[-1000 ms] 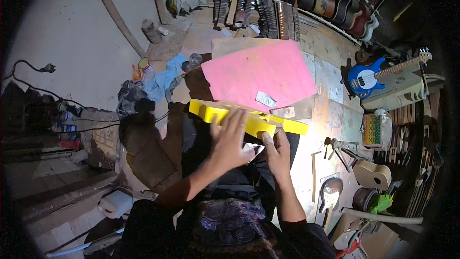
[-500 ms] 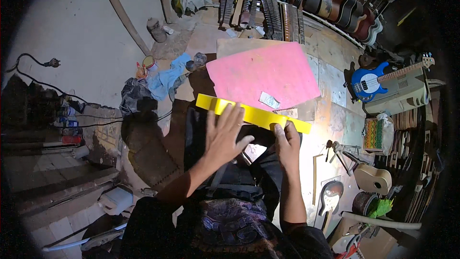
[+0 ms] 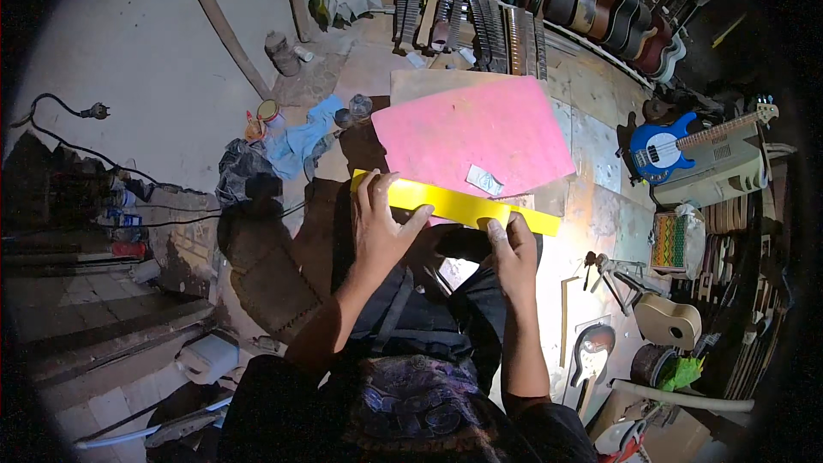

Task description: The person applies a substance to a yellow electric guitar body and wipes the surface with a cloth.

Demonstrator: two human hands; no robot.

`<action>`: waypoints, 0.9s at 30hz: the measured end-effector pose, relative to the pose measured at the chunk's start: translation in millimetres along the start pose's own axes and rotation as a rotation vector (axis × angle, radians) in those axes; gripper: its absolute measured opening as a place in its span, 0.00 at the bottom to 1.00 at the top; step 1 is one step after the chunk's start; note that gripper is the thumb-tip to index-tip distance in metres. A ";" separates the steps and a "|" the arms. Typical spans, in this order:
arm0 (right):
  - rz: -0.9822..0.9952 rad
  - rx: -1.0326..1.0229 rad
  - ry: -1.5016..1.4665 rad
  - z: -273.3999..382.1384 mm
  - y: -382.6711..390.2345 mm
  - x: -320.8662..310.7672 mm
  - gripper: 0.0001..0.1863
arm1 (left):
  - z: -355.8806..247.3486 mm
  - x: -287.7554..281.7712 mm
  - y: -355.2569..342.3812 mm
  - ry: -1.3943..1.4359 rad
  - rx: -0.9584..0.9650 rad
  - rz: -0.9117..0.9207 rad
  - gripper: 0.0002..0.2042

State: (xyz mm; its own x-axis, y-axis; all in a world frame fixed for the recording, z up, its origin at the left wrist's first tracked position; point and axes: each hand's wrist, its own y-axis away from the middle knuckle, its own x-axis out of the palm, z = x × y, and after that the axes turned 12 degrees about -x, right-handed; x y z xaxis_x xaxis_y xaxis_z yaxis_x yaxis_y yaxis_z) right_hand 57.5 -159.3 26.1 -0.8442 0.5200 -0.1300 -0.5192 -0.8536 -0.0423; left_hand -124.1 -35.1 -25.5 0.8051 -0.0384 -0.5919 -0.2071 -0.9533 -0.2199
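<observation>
A long, flat, bright yellow strip (image 3: 454, 204) lies slantwise across in front of me, its left end farther away than its right. My left hand (image 3: 380, 227) is closed on the strip near its left end, fingers over the upper edge and thumb against the lower side. Toward the other end, my right hand (image 3: 514, 257) pinches the strip, with the thumb on its front and the fingers partly hidden behind. Beyond the strip lies a pink sheet (image 3: 480, 129), with a small white printed paper (image 3: 485, 179) near its close edge.
Several fretted guitar necks (image 3: 489, 30) line the far side, near a rack of guitar bodies (image 3: 591, 0). At right are a blue bass guitar (image 3: 658, 147) and a pale small guitar body (image 3: 667, 321). A light blue cloth (image 3: 296, 141) and black bag (image 3: 240, 173) lie left.
My left hand has gone from flat, spread fingers on the strip to a curled grip nearer its left end. The right hand keeps its pinch almost unmoved.
</observation>
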 end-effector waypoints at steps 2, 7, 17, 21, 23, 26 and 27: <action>0.013 0.043 -0.004 6.1 4.2 2.5 0.11 | 3.5 4.4 -1.3 0.002 -0.019 -0.047 0.21; 0.000 0.096 -0.038 6.3 6.7 -2.5 0.13 | 19.7 6.2 -7.6 0.073 -0.014 0.010 0.15; -0.005 0.081 -0.036 3.5 5.6 -3.5 0.12 | 10.8 -7.9 -7.2 0.083 0.009 0.064 0.15; -0.006 0.102 -0.054 8.8 7.8 0.8 0.12 | 13.7 -13.8 -5.7 0.059 0.040 0.063 0.16; -0.016 0.076 -0.063 6.8 8.6 1.8 0.12 | 20.0 -12.9 -5.3 0.113 -0.017 0.045 0.15; -0.029 0.073 -0.046 0.0 4.9 -2.3 0.12 | 16.4 -11.0 -6.1 0.109 -0.060 0.040 0.14; -0.037 0.079 -0.040 -1.5 2.4 -4.6 0.12 | 11.9 -13.4 -6.9 0.090 -0.063 0.046 0.14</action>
State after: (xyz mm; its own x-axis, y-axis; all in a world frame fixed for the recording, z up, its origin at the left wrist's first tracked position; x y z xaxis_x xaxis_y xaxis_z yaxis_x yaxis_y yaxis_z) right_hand 60.3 -163.8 25.1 -0.8282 0.5531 -0.0904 -0.5575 -0.8296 0.0318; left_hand -140.0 -24.4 -25.2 0.8429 -0.1064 -0.5274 -0.2120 -0.9667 -0.1437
